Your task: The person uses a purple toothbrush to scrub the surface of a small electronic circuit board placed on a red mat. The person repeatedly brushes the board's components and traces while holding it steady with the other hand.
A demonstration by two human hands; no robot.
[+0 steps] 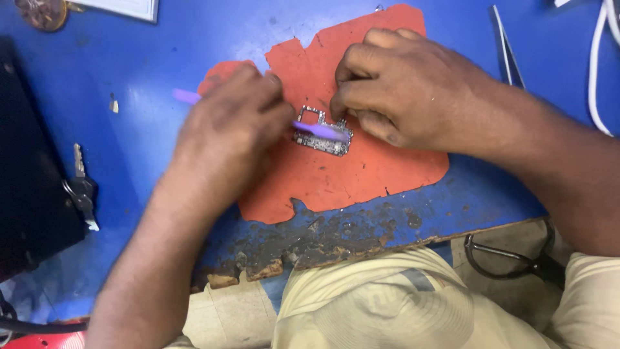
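A small circuit board [321,138] lies on a torn orange mat [336,174] on the blue table. My left hand [229,126] grips a purple plastic tool [320,130]; its tip rests across the board and its other end sticks out at the left [186,96]. My right hand [403,87] presses its fingertips on the board's right edge, holding it down on the mat.
The blue table [148,58] has a worn, burnt front edge [323,239]. Metal tweezers [507,48] lie at the back right beside a white cable [597,71]. A black case [29,181] and keys [81,187] sit left. Scissors [516,258] lie below the table edge.
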